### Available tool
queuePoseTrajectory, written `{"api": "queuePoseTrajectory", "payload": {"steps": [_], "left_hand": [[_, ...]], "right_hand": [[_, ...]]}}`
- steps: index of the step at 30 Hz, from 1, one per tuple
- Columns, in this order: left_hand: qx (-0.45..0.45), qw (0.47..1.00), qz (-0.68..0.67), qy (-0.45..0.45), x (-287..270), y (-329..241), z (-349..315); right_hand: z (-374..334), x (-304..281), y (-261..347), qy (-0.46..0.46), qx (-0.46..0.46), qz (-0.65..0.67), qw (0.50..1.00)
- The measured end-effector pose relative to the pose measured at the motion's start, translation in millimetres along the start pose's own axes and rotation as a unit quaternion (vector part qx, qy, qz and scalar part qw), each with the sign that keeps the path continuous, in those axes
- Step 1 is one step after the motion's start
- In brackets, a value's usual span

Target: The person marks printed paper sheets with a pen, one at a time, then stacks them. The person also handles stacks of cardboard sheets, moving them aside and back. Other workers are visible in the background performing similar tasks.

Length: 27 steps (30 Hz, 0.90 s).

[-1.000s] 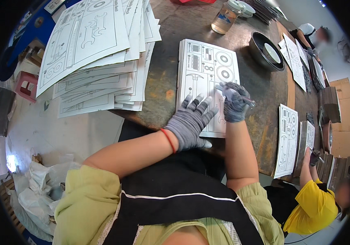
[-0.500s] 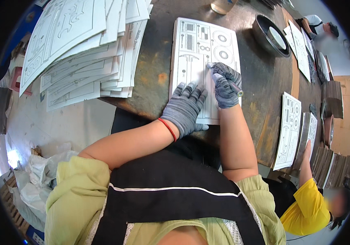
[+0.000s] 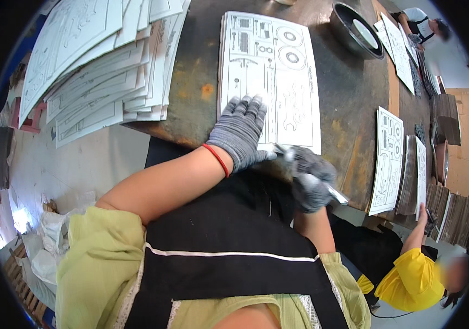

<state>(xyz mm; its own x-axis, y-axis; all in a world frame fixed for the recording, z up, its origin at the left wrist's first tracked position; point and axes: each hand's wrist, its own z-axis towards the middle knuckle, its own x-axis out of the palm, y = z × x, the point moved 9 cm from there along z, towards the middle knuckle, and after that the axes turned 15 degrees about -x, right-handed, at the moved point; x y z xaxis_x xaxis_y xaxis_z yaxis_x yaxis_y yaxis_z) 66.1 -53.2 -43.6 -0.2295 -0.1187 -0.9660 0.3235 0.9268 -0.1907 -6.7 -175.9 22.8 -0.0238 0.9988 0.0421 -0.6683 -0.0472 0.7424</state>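
A stack of white printed boards (image 3: 295,71) with line drawings of tools and discs lies in front of me on the dark table. My left hand (image 3: 240,131), in a grey striped glove, rests flat on its lower left part, fingers stretched out. At the near edge of the stack, by its lower right corner, my gloved right hand (image 3: 312,178) is closed around a slim pen-like metal tool (image 3: 337,194). One end of the tool sticks out to the right; its other end points toward the board's near edge. Motion blurs this hand, so the tool's exact kind is unclear.
A tall, uneven pile of printed boards (image 3: 147,66) stands at the left table edge. A dark bowl (image 3: 349,41) holding something white sits at the far right. Further right are more boards (image 3: 386,164) and cardboard stacks (image 3: 445,118), with a person in yellow (image 3: 415,285) and another person (image 3: 415,24).
My right hand has moved from the middle of the top board down toward me to its near edge, still gripping the tool. The left hand stays flat on the board. The view has shifted slightly.
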Motion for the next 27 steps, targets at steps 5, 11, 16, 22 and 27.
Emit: {"api": "queuePoseTrajectory", "payload": {"steps": [5,11,16,22,27], "left_hand": [[0.029,0.996,-0.074,0.035,-71.6,-6.1,-5.5],[0.029,0.804,0.079,-0.588,-264.8,98.0,-89.0],[0.066,0.600,-0.344,-0.720,-332.1,211.3,-201.4],[-0.198,0.948,-0.157,-0.195,-244.3,285.6,-134.8],[0.017,0.908,-0.259,-0.329,-252.1,201.7,-136.4]], "right_hand": [[24.2,-88.5,88.0,-0.116,-0.160,-0.053,0.979],[32.2,-98.4,97.6,-0.172,-0.158,0.079,0.969],[31.2,-72.6,45.6,-0.141,-0.089,0.161,0.973],[27.5,-66.0,4.9,-0.149,-0.064,0.077,0.984],[42.9,-54.2,-47.5,-0.152,-0.013,0.111,0.982]]}}
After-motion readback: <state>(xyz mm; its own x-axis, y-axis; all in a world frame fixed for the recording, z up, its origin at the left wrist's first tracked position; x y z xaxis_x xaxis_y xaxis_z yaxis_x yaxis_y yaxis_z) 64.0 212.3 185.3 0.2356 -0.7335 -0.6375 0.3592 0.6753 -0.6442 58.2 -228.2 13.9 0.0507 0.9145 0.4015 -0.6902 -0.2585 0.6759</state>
